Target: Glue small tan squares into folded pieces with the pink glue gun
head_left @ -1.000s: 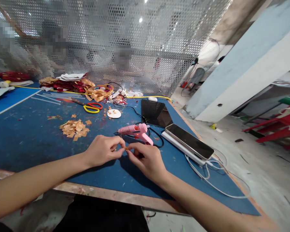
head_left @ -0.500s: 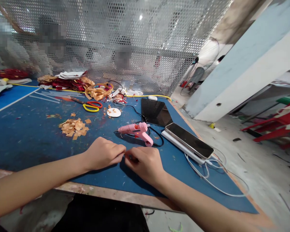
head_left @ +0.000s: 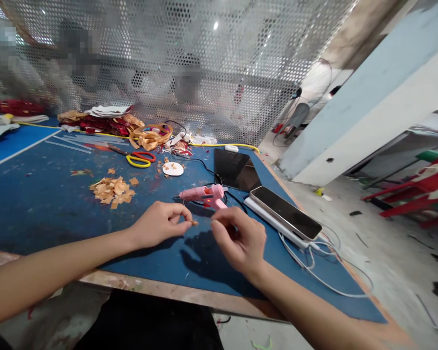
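My left hand (head_left: pixel 159 224) hovers over the blue table (head_left: pixel 40 209), its thumb and fingers pinched on a tiny orange-brown piece (head_left: pixel 194 223). My right hand (head_left: pixel 240 239) is just to its right, lifted off the table with fingers curled and nothing visible in them. A pink glue gun (head_left: pixel 204 194) with a black cord lies right behind both hands, its nozzle pointing left.
A phone (head_left: pixel 286 213) on a white power bank with white cable lies to the right, a dark tablet (head_left: pixel 235 169) behind it. Orange scraps (head_left: pixel 111 188), a white disc (head_left: pixel 173 168), scissors (head_left: pixel 138 159) and ribbon piles sit farther back. Perforated mesh screens people beyond.
My right hand has let go of the tiny piece and drawn away to the right and up; my left hand keeps the piece pinched.
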### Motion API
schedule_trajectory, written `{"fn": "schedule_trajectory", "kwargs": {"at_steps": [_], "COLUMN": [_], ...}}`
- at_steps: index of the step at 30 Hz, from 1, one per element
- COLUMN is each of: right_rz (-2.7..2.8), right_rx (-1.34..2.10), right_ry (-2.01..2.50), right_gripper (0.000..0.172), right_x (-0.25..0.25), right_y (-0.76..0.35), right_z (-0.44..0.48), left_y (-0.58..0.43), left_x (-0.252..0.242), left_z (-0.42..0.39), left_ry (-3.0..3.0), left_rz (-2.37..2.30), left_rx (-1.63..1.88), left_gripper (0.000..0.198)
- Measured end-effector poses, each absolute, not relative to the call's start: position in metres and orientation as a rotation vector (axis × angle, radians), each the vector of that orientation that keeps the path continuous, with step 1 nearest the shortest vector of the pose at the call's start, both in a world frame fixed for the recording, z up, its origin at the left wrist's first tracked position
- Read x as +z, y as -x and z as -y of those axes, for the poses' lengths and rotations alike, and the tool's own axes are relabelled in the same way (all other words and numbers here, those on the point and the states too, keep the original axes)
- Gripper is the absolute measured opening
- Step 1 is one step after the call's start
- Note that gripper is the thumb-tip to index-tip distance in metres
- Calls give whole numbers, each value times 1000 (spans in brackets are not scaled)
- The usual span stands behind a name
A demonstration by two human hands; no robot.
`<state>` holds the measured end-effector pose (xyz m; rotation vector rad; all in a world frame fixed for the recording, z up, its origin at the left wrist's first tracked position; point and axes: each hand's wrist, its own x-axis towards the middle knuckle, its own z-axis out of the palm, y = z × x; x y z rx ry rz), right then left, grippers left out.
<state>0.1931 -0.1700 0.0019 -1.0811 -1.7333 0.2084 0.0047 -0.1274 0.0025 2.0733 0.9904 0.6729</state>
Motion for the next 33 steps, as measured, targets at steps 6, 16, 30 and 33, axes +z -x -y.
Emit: {"fn": "schedule_trajectory", "kwargs": {"at_steps": [6,16,30,33], "right_rz": [1677,1644,1719,1777], "right_rx": [703,815,613,466], "right_ry": [1156,1151,1159,1141], "right_gripper": [17,15,11,12], "right_x": [-6,-7,-14,-18], "right_y": [-187,-182,-187,-188], "right_z": [157,162,158,159], "left_y": [-7,-5,0,-1], "left_x": [7,5,-1,1], "left_z": [125,127,128,128], "left_ry": [-1804,-1853,-2277,-2172], "left_rz": [-921,-908,-906,-911], "left_rx": [682,681,780,745], "left_gripper": [23,22,21,22]}}
